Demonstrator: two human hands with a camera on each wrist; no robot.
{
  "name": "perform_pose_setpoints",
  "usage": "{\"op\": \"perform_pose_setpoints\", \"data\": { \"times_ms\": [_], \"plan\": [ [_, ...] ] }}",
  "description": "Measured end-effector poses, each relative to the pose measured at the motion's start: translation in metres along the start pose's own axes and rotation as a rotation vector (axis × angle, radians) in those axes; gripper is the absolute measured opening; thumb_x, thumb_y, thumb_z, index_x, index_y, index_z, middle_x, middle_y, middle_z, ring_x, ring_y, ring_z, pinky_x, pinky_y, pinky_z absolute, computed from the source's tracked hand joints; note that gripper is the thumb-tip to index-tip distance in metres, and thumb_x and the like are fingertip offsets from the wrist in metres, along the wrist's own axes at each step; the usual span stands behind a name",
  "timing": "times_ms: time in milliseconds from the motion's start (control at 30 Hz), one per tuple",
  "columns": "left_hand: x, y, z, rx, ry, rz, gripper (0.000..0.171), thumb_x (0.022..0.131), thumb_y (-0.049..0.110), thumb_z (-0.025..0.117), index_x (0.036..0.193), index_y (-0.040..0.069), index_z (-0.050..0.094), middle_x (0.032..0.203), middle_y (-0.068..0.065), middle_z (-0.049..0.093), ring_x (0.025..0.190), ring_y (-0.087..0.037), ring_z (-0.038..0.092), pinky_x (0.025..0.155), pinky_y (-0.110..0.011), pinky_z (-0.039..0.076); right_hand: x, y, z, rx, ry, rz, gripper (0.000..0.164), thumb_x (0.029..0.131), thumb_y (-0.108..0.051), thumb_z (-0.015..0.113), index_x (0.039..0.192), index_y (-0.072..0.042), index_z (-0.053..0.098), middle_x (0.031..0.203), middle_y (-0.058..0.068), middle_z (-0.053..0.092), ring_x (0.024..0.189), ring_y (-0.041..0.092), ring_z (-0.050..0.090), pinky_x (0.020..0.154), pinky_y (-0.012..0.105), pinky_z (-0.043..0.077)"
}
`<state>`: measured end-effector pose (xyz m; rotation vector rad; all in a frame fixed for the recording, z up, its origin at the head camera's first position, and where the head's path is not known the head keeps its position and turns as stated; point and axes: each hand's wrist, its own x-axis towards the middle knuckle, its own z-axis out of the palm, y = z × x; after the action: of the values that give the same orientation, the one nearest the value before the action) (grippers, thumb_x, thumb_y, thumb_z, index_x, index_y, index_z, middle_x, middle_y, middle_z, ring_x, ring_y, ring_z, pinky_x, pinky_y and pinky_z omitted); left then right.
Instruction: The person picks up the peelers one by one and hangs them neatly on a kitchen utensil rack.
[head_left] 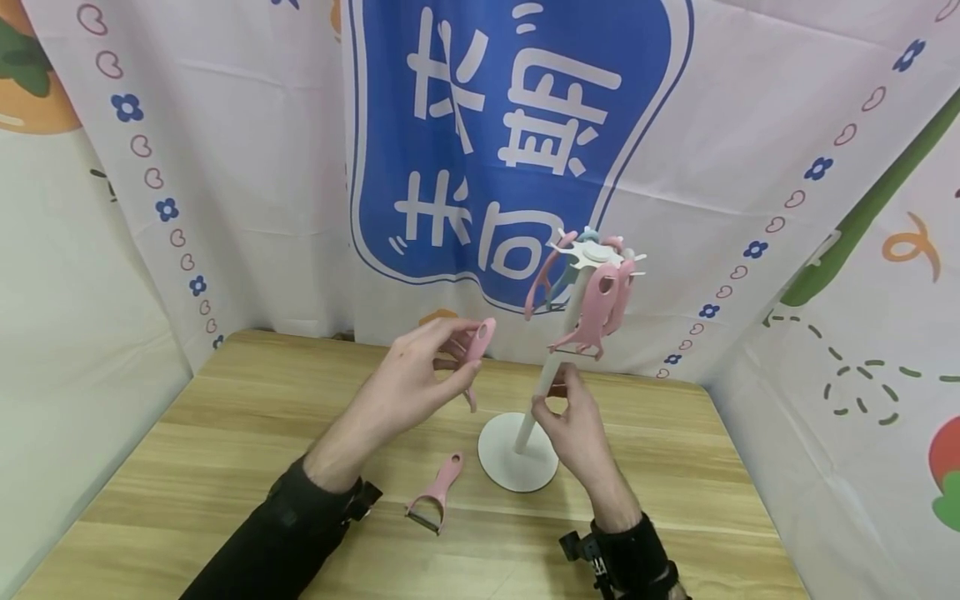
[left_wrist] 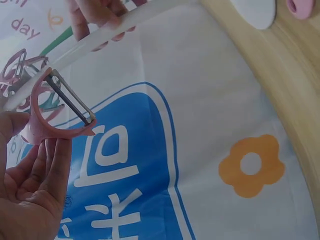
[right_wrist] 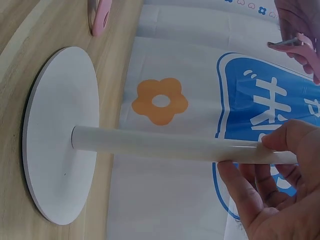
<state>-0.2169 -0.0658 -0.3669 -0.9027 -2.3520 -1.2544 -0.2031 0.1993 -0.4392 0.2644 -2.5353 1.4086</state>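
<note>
My left hand (head_left: 405, 375) pinches a pink peeler (left_wrist: 60, 131) by its handle, with the blade end showing in the left wrist view. The fingers and thumb of my right hand (head_left: 573, 425) grip the white pole of a round-based stand (right_wrist: 165, 145). Pink peelers (head_left: 597, 304) and a bluish one hang from the spiked white rack top (head_left: 592, 252), above my right hand. Between my forearms, another pink peeler (head_left: 438, 492) lies on the table, blade toward me. The held peeler is in the air, left of the stand.
The white disc base (head_left: 498, 450) rests on the wooden table (head_left: 262, 417). A printed cloth (head_left: 277, 208) with a blue panel hangs behind the table, and more printed cloth (head_left: 847, 392) stands along the right side.
</note>
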Motion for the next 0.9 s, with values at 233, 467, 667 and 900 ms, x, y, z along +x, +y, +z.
{"op": "perform_pose_setpoints", "data": {
  "times_ms": [233, 467, 667, 900],
  "plan": [
    [0.008, 0.013, 0.001, -0.03, 0.022, 0.043, 0.049, 0.095, 0.021, 0.075, 0.142, 0.022, 0.059, 0.115, 0.008, 0.062, 0.099, -0.005, 0.066, 0.086, -0.023, 0.059, 0.0, 0.001, 0.0, 0.008, -0.013, -0.008, 0.034, 0.098, -0.013, 0.066, 0.129, -0.011, 0.052, 0.119, 0.005, 0.06, 0.115, 0.027, 0.061, 0.085, 0.052, 0.059],
    [0.019, 0.026, 0.002, -0.06, 0.042, 0.085, 0.049, 0.095, 0.019, 0.075, 0.141, 0.017, 0.058, 0.114, 0.007, 0.063, 0.099, -0.005, 0.066, 0.087, -0.021, 0.058, 0.0, 0.003, -0.001, 0.003, -0.024, -0.014, 0.034, 0.098, -0.013, 0.066, 0.129, -0.013, 0.05, 0.12, 0.005, 0.061, 0.116, 0.026, 0.061, 0.085, 0.052, 0.059],
    [0.028, 0.038, 0.003, -0.072, 0.064, 0.1, 0.048, 0.097, 0.023, 0.073, 0.142, 0.017, 0.058, 0.115, 0.007, 0.062, 0.099, -0.005, 0.066, 0.086, -0.02, 0.058, 0.0, 0.004, -0.002, 0.006, -0.032, -0.03, 0.035, 0.099, -0.012, 0.065, 0.131, -0.013, 0.049, 0.122, 0.007, 0.06, 0.117, 0.028, 0.061, 0.085, 0.053, 0.058],
    [0.035, 0.051, 0.004, -0.098, 0.112, 0.122, 0.049, 0.097, 0.023, 0.073, 0.143, 0.017, 0.058, 0.113, 0.006, 0.062, 0.099, -0.005, 0.067, 0.086, -0.02, 0.058, 0.0, 0.004, -0.002, 0.007, -0.036, -0.035, 0.035, 0.099, -0.012, 0.064, 0.131, -0.015, 0.048, 0.124, 0.008, 0.059, 0.117, 0.028, 0.06, 0.084, 0.052, 0.058]
  ]
}}
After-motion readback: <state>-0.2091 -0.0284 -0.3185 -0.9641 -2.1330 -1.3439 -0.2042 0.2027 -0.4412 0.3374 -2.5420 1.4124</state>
